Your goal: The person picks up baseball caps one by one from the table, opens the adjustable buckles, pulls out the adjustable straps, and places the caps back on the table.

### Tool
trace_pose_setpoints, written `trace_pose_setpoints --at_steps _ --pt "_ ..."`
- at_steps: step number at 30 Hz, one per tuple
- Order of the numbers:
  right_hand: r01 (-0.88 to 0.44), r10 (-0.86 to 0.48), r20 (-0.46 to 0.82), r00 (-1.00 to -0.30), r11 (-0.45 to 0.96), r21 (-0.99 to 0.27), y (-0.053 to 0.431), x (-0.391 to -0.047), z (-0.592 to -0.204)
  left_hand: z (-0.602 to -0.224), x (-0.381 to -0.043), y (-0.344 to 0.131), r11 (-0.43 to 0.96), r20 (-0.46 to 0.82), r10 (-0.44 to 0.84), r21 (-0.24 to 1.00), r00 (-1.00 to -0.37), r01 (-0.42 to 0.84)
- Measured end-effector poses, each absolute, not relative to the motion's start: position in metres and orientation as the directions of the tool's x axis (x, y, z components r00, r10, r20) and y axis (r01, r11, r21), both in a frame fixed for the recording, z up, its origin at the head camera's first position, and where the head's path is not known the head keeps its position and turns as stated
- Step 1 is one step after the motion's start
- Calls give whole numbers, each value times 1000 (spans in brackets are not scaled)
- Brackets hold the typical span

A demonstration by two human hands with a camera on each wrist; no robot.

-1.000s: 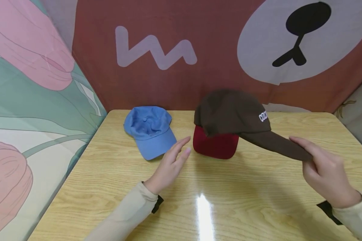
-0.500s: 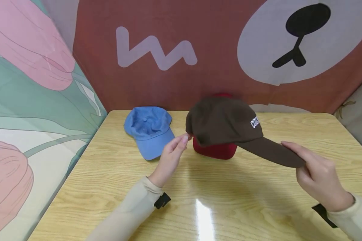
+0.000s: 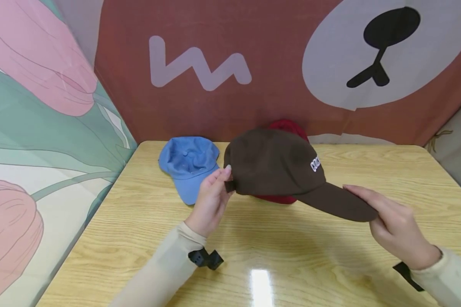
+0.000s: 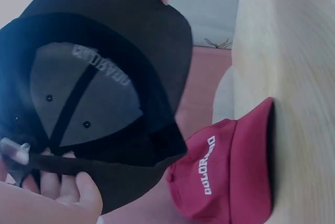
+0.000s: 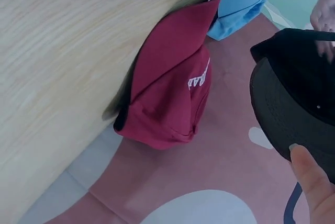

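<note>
A dark brown baseball cap [image 3: 272, 164] with white lettering is held above the table between both hands. My left hand [image 3: 209, 204] pinches the strap at its back; in the left wrist view the fingers [image 4: 68, 187] curl around the strap and the cap's hollow underside shows. My right hand [image 3: 397, 226] grips the edge of the brim, thumb on one side. Behind the brown cap, a red cap [image 5: 170, 82] with white lettering sits on the table, mostly hidden in the head view. Left of it lies a blue cap [image 3: 190, 160], its brim partly covered by my left hand.
The wood-grain table [image 3: 146, 238] ends at a reddish-brown cloth backdrop [image 3: 199, 111] with a cartoon face. A floral cloth [image 3: 61, 140] hangs along the left side. Light glares off the table's front middle.
My left hand has gone from open beside the brown cap to pinching its back strap. The brown cap and right hand have moved left and lower, toward me. Blue and red caps stay put.
</note>
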State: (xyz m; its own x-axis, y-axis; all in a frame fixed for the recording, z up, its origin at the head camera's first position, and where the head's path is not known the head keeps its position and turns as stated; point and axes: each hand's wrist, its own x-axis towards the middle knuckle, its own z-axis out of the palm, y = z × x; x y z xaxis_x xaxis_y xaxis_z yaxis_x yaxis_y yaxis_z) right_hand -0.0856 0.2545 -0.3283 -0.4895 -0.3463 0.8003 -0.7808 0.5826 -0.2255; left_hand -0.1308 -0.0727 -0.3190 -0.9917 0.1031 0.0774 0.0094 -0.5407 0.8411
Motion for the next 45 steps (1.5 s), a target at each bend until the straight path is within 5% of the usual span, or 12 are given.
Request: trace_pose_setpoints --at_steps 5,12,24,32,41,45 --pt "-758 -334 777 -533 597 -264 259 -87 -334 -306 -133 -78 -610 65 78 793 -995 4" --pt "-641 -293 658 -694 668 -378 263 -86 -335 -284 -136 -87 -652 167 101 756 -981 62" --pt "-381 -303 231 -924 715 -586 255 -105 -342 -261 -133 -79 -679 199 40 724 -979 119" --pt "-334 -342 119 -932 686 -647 237 -111 -347 -253 -136 -80 -669 220 -15 723 -975 174" --pt "-401 -413 155 -897 615 -679 224 -116 -352 -244 -137 -78 -657 208 -122 716 -970 237" --pt "-446 -366 271 -890 581 -681 215 -112 -346 -239 -139 -76 -627 207 -169 732 -964 267"
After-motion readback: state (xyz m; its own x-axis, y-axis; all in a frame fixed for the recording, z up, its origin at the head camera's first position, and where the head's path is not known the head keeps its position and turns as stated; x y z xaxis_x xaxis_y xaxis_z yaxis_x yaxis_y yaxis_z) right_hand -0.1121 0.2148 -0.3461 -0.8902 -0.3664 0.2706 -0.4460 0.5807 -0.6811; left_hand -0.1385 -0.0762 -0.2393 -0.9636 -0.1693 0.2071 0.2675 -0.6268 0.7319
